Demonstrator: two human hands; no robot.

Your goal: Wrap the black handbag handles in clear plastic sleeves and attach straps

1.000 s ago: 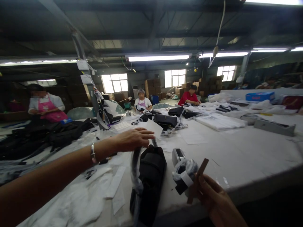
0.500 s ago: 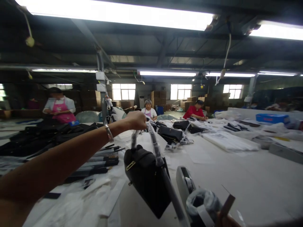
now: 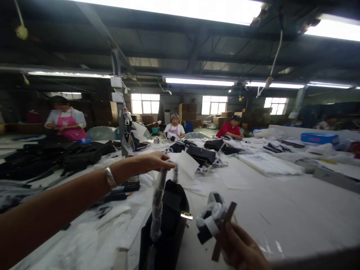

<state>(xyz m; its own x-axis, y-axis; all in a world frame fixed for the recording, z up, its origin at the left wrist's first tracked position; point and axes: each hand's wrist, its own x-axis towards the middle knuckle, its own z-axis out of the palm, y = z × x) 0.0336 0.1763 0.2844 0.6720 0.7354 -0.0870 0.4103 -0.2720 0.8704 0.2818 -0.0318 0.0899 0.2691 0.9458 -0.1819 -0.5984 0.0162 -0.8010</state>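
The black handbag (image 3: 164,228) runs off the picture's bottom edge, as does the right hand (image 3: 242,249). Blur hides what wraps the bundle (image 3: 209,221) it holds.

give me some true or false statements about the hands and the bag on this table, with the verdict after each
1. The left hand holds the wrapped handle of the black handbag. True.
2. The right hand holds nothing. False: it holds a thin brown strip and a wrapped black piece.
3. The left wrist wears a metal bracelet. True.
4. The handbag is red. False: it is black, with a small metal clasp.
5. A person in a pink apron stands at the far left of the white table. True.
6. The blue box lies beside the handbag. False: it sits far off at the right.
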